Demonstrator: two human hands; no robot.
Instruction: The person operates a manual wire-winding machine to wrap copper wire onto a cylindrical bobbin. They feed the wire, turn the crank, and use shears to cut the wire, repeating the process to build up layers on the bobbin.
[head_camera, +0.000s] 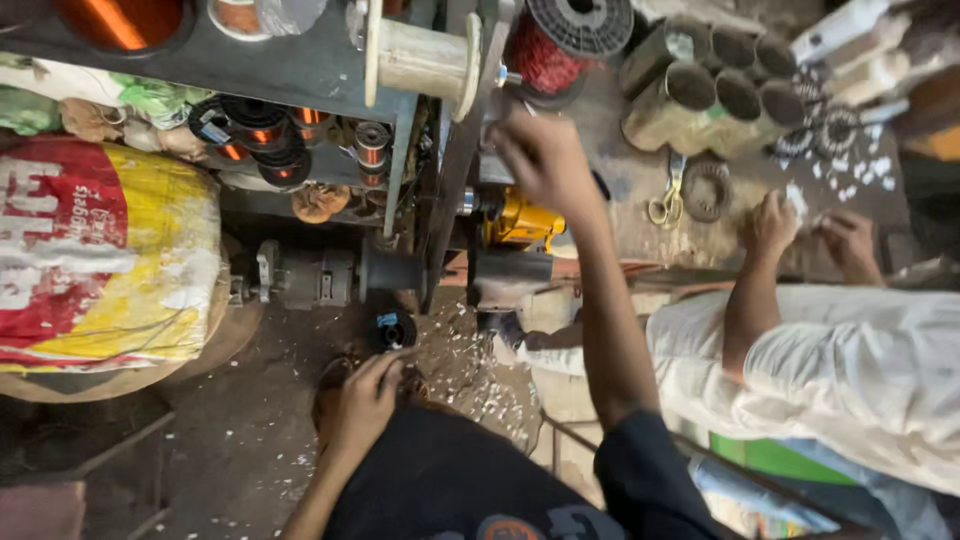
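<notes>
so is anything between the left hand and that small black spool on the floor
Nothing visible. The left hand sits just below the small black spool, with only bare, scrap-littered floor between them. Whether the fingertips touch it is unclear.

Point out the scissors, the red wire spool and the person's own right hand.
scissors (668, 203): head view, on the yellowish handle loops lying on the bench.
red wire spool (548, 55): head view, on the red winding below the black flange.
right hand (540, 152): head view, on the back of the raised hand.

left hand (365, 395) on coil (397, 329) | right hand (540, 155) at red spool (565, 45)
</notes>
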